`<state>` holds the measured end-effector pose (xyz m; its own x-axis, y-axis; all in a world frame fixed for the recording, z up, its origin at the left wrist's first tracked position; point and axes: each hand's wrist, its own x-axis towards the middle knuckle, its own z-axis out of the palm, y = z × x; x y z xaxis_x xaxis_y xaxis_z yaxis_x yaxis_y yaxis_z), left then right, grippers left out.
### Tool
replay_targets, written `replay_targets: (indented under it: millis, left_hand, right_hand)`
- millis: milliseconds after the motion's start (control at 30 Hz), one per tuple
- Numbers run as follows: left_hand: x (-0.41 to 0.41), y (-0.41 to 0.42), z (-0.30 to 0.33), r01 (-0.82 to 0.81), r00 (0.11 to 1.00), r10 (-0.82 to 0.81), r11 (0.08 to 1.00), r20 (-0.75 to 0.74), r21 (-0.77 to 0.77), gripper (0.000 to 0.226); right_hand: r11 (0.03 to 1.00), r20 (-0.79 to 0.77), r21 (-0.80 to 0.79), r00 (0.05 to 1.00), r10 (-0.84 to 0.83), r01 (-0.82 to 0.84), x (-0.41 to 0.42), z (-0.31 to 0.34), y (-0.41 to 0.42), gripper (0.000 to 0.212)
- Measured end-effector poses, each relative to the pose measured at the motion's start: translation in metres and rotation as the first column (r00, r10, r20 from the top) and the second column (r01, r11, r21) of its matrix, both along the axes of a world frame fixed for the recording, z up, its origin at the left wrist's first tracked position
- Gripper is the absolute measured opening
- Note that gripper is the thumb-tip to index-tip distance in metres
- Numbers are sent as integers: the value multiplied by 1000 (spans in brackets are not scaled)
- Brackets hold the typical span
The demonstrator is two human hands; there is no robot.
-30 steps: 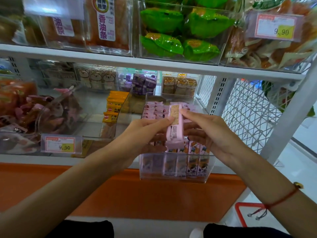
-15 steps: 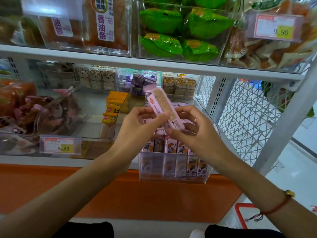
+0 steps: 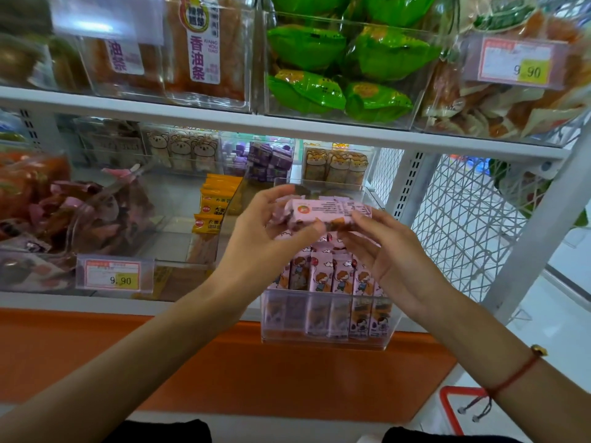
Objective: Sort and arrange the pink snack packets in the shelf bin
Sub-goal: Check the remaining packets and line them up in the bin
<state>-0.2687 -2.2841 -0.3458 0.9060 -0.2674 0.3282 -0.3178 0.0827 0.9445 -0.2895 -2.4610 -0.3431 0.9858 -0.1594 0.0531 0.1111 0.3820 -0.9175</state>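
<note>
A clear plastic shelf bin (image 3: 329, 342) sticks out over the front of the lower shelf. Several pink snack packets (image 3: 332, 276) with cartoon figures stand upright in rows inside it. Above the bin, one pink packet (image 3: 329, 211) lies horizontal between both hands. My left hand (image 3: 268, 231) grips its left end with thumb underneath and fingers on top. My right hand (image 3: 383, 251) pinches its right end with thumb and fingertips.
Orange packets (image 3: 211, 206) stand in the bin to the left, with a 9.90 price tag (image 3: 113, 278) in front. Purple and animal-print packets sit behind. The upper shelf (image 3: 287, 123) holds green packets just above. A white wire mesh panel (image 3: 460, 219) closes the right side.
The packet went from upright in the bin, to tilted above it, to lying horizontal between both hands. Both hands rose a little with it.
</note>
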Motion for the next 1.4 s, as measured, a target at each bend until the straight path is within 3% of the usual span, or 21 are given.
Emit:
replay_targets:
  millis: [67, 133, 200, 267, 300, 400, 433, 467, 667, 833, 1000, 1067, 1200, 1267, 1333, 1400]
  left_hand:
    - [1, 1, -1, -72, 987, 50, 988, 153, 137, 50]
    - [5, 4, 0, -149, 965, 107, 975, 239, 166, 39]
    - [12, 8, 1, -201, 948, 162, 972, 273, 121, 31]
    - [21, 12, 5, -279, 917, 244, 958, 316, 68, 32]
    - [26, 13, 6, -312, 901, 278, 949, 333, 52, 32]
    - [50, 10, 8, -353, 887, 303, 931, 348, 90, 33]
    - [61, 8, 7, -357, 890, 290, 923, 352, 142, 34]
    - [72, 4, 7, -361, 892, 272, 910, 362, 206, 35]
    - [138, -24, 6, -405, 871, 160, 769, 464, 494, 42]
    - [178, -39, 7, -441, 802, -81, 588, 592, 678, 34]
    - [207, -54, 13, -294, 821, -283, 534, 495, 793, 36]
    - [212, -61, 15, -261, 845, -292, 507, 449, 821, 38]
    - [212, -76, 3, -397, 855, -94, 515, 510, 760, 39]
    - [210, -82, -8, -389, 875, -114, 413, 471, 823, 27]
    - [206, -82, -12, -345, 896, -212, 218, 389, 913, 33]
    - [199, -80, -5, -338, 896, -259, 130, 361, 932, 36]
  right_hand:
    - [999, -19, 51, 1000, -4, 5, 3, 0, -2, 28]
    - [1000, -16, -13, 1000, -7, 7, 6, 0, -2, 41]
    - [936, 18, -342, 997, -81, 83, 12, -5, -2, 58]
    - [647, 159, -733, 978, -136, 209, 18, -12, -4, 62]
    - [482, 220, -843, 971, -96, 239, 21, -17, -5, 63]
    - [21, 123, -992, 988, 92, 121, 32, -33, -8, 58]
    - [-98, 69, -992, 992, 106, 80, 34, -37, -8, 54]
    - [-149, 46, -987, 993, 107, 61, 35, -39, -9, 52]
    - [-126, 104, -985, 988, 116, 119, 33, -43, -11, 49]
    - [-111, 103, -987, 989, 105, 115, 33, -47, -12, 49]
    - [-126, 113, -984, 989, 96, 124, 36, -50, -14, 51]
    - [-125, 110, -984, 989, 102, 123, 36, -50, -14, 51]
    - [-103, 137, -983, 984, 116, 149, 36, -50, -14, 49]
    - [-79, 162, -982, 980, 117, 172, 36, -50, -15, 48]
    - [-88, 171, -979, 977, 127, 183, 36, -50, -15, 47]
    - [-92, 164, -980, 977, 133, 177, 35, -49, -15, 46]
